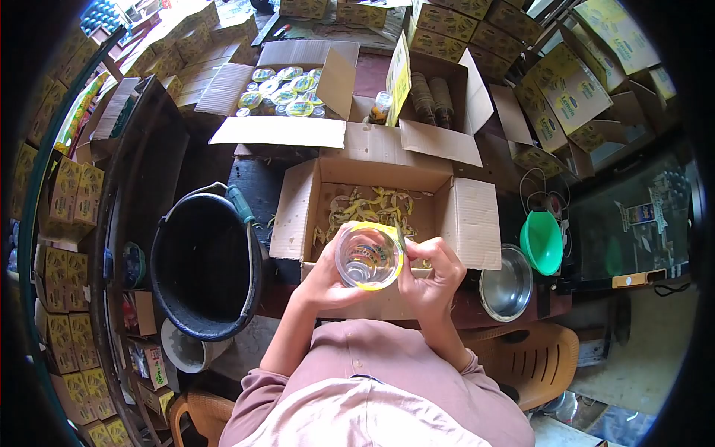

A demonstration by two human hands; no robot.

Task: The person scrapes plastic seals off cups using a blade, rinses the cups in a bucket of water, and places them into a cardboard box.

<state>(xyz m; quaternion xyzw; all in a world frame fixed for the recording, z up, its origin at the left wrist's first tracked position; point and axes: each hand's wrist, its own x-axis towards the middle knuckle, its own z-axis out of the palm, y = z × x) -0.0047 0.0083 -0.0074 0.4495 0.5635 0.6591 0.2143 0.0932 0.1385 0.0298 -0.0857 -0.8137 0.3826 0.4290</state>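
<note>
My left hand (328,279) is wrapped round a clear plastic cup (363,261) with yellow printing, its open mouth turned up toward me. At the cup's right rim, my right hand (432,276) is closed in a pinch on a thin, dark blade-like tool (401,240). Both hands are above the near edge of an open cardboard box (469,223). Yellow-green strips of peel or scraps (380,203) lie scattered on the bottom of that box. The inside of the cup looks empty.
A black bucket (205,264) stands at the left, a steel bowl (506,283) and green basin (541,242) at the right. Behind are a box of lidded cups (287,93) and a box of stacked cups (432,97). Plastic chairs (544,357) flank me.
</note>
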